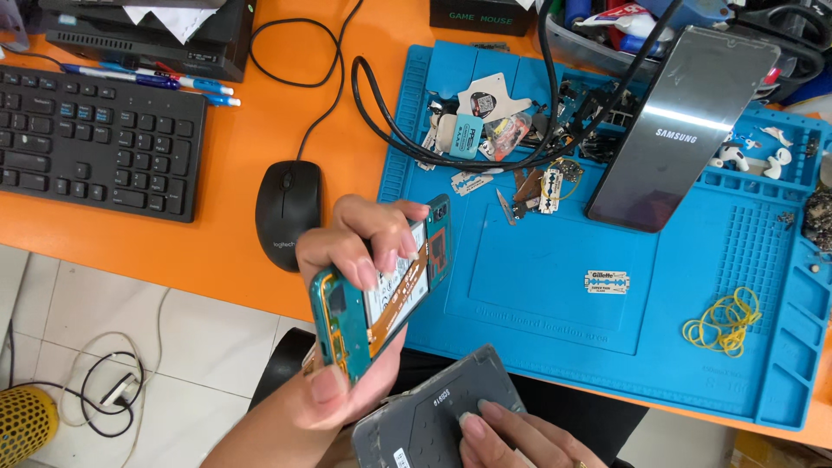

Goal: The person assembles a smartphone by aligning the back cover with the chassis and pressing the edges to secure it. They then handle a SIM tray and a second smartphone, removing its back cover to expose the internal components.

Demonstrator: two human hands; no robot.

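Fingers (pixel 364 260) of the left hand (pixel 347 321) close around an opened phone (pixel 381 295), held tilted off the table's near edge, its teal frame, white battery and orange ribbon facing up. Fingers of the right hand (pixel 511 438) press flat on a grey back cover (pixel 433 412) at the bottom edge, gripping nothing.

An orange table (pixel 251 217) carries a blue mat (pixel 555 286) over its right half. On the mat lie a razor blade (pixel 607 282) near the middle, yellow rubber bands (pixel 724 322) toward the right edge, and a glossy panel (pixel 680 126) leaning at the back. A black mouse (pixel 286 212) sits just left of the mat, and a keyboard (pixel 95 143) lies at the left edge. White floor tiles show below.

Small parts at the mat's back edge are too cluttered to tell apart; the right hand is cut off by the frame.
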